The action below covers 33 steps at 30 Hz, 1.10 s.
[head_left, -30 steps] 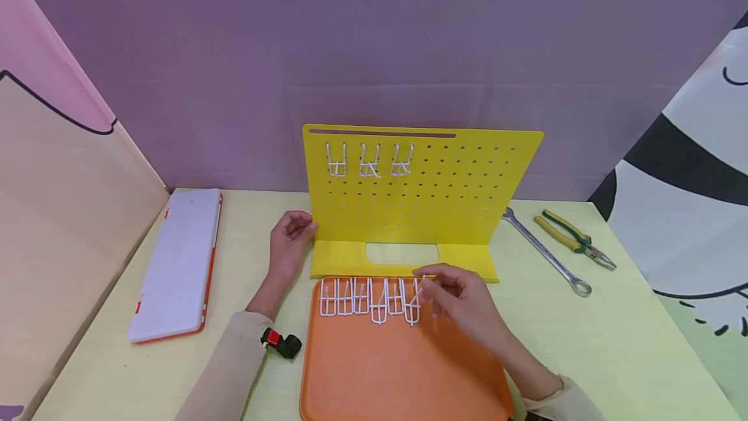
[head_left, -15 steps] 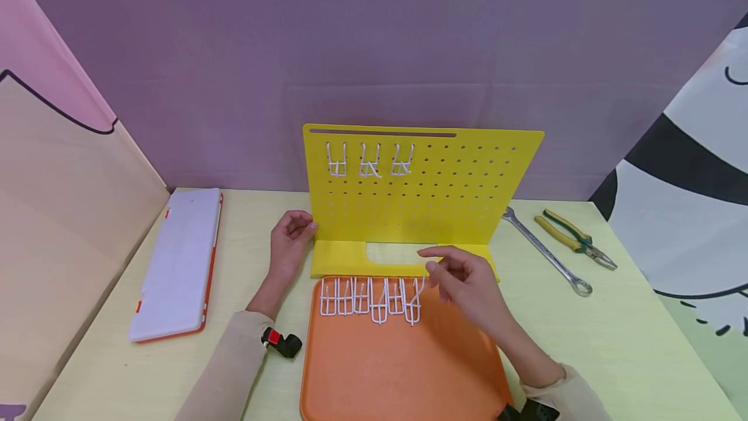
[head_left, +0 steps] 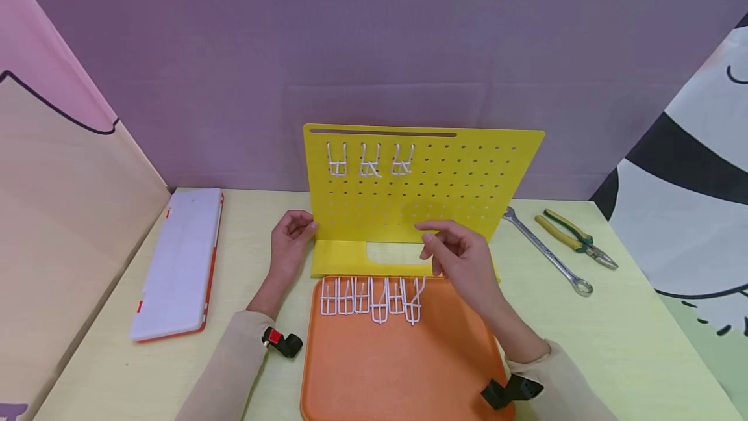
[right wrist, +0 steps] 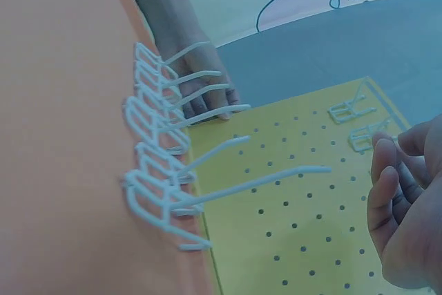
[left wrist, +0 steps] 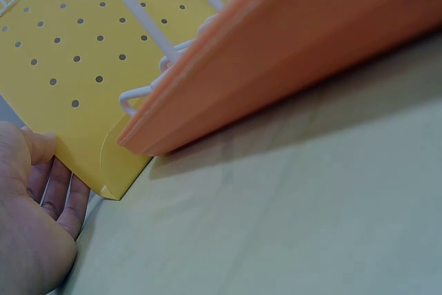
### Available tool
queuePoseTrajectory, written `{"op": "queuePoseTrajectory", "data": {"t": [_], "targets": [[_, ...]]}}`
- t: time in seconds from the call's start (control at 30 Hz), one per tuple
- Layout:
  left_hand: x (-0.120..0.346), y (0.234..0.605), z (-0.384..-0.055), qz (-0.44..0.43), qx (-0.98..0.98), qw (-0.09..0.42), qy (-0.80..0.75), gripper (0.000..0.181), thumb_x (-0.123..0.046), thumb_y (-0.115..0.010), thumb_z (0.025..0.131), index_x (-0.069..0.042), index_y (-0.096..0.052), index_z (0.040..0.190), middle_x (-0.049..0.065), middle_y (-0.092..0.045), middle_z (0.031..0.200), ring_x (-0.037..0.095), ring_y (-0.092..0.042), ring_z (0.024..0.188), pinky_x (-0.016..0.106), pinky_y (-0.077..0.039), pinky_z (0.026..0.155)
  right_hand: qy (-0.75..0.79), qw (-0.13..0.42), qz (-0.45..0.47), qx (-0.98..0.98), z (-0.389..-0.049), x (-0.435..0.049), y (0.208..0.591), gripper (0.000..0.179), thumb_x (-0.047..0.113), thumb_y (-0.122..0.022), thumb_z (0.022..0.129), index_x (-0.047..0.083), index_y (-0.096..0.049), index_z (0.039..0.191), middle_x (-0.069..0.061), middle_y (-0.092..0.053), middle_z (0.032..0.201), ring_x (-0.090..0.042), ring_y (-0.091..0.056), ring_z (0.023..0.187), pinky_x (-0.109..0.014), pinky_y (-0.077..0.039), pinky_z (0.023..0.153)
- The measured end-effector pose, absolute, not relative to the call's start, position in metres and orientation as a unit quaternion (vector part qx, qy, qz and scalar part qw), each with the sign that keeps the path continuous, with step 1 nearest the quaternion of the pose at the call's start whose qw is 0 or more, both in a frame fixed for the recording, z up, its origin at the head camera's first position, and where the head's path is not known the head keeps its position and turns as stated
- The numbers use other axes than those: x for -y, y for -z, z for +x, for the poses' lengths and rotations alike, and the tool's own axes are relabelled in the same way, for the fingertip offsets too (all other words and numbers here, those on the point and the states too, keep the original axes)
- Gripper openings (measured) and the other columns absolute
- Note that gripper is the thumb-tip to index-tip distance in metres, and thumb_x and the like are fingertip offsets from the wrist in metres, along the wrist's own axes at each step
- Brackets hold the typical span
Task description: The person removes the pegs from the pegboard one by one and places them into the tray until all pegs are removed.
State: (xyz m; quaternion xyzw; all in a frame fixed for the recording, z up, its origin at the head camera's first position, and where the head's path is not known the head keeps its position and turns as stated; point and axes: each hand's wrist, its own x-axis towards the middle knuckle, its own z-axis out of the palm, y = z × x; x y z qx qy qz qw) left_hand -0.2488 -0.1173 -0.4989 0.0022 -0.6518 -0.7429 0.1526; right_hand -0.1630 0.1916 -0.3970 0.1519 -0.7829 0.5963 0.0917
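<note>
A yellow pegboard [head_left: 374, 206] stands upright on its foot, with three white wire hooks [head_left: 370, 160] hung along its top row. My left hand [head_left: 289, 245] holds its lower left edge; in the left wrist view the thumb lies on the front and the fingers [left wrist: 56, 191] behind. My right hand [head_left: 461, 258] hovers before the lower right of the board, index finger stretched out and the others loosely bent, holding nothing. Below it, several white hooks [head_left: 379, 304] lie in a row along the far end of an orange tray [head_left: 403, 369].
A white case with red edges [head_left: 178, 265] lies on the table at the left. To the board's right lie a combination wrench [head_left: 549, 253] and pliers with yellow-green handles [head_left: 575, 239]. A purple cloth backdrop [head_left: 409, 38] rises behind.
My right hand has moved up and away from the rightmost hook on the tray, towards the board's face. The left hand has stayed on the board's edge.
</note>
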Motion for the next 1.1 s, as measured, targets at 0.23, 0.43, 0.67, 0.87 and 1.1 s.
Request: {"op": "queuePoseTrajectory", "data": {"t": [0.23,0.43,0.67,0.87,1.1], "targets": [[0.118,0.5,-0.25,0.002,0.651,0.152,0.743,0.012,0.012,-0.072,0.102,0.003,-0.068,0.109,0.001,-0.069,0.098,0.008,-0.067,0.089,0.017,-0.057,0.083,-0.615,0.111,0.141,0.768,-0.176,-0.182,0.386,0.021,0.009,-0.067,0.111,0.001,-0.077,0.128,-0.004,-0.074,0.083,-0.017,-0.06,0.056,-0.026,-0.046,0.049],[0.119,0.5,-0.251,-0.001,0.652,0.155,0.742,0.014,0.012,-0.072,0.101,0.011,-0.065,0.114,0.001,-0.069,0.098,0.008,-0.067,0.089,0.017,-0.057,0.084,-0.656,0.124,0.124,0.734,-0.186,-0.169,0.374,0.026,0.01,-0.067,0.111,-0.004,-0.073,0.133,-0.002,-0.075,0.087,-0.017,-0.062,0.054,-0.023,-0.048,0.05],[0.118,0.5,-0.25,-0.002,0.649,0.153,0.745,0.012,0.013,-0.072,0.101,0.006,-0.067,0.111,0.002,-0.07,0.099,0.008,-0.067,0.089,0.017,-0.057,0.083,-0.684,0.158,0.122,0.702,-0.198,-0.157,0.367,0.028,0.011,-0.068,0.111,-0.007,-0.071,0.133,-0.004,-0.075,0.088,-0.018,-0.059,0.053,-0.023,-0.047,0.049],[0.118,0.501,-0.251,-0.003,0.645,0.156,0.748,0.012,0.013,-0.072,0.101,0.005,-0.068,0.109,-0.002,-0.069,0.097,0.008,-0.067,0.088,0.017,-0.057,0.083,-0.692,0.191,0.133,0.683,-0.21,-0.152,0.366,0.028,0.01,-0.068,0.111,-0.008,-0.069,0.132,-0.004,-0.075,0.086,-0.017,-0.057,0.052,-0.023,-0.047,0.048],[0.118,0.501,-0.251,-0.004,0.646,0.155,0.748,0.011,0.013,-0.071,0.102,0.005,-0.069,0.11,-0.001,-0.07,0.098,0.007,-0.067,0.088,0.017,-0.057,0.082,-0.71,0.158,0.141,0.671,-0.217,-0.147,0.36,0.029,0.015,-0.064,0.114,0.001,-0.07,0.139,0.002,-0.08,0.097,-0.013,-0.069,0.059,-0.022,-0.051,0.05]]}}
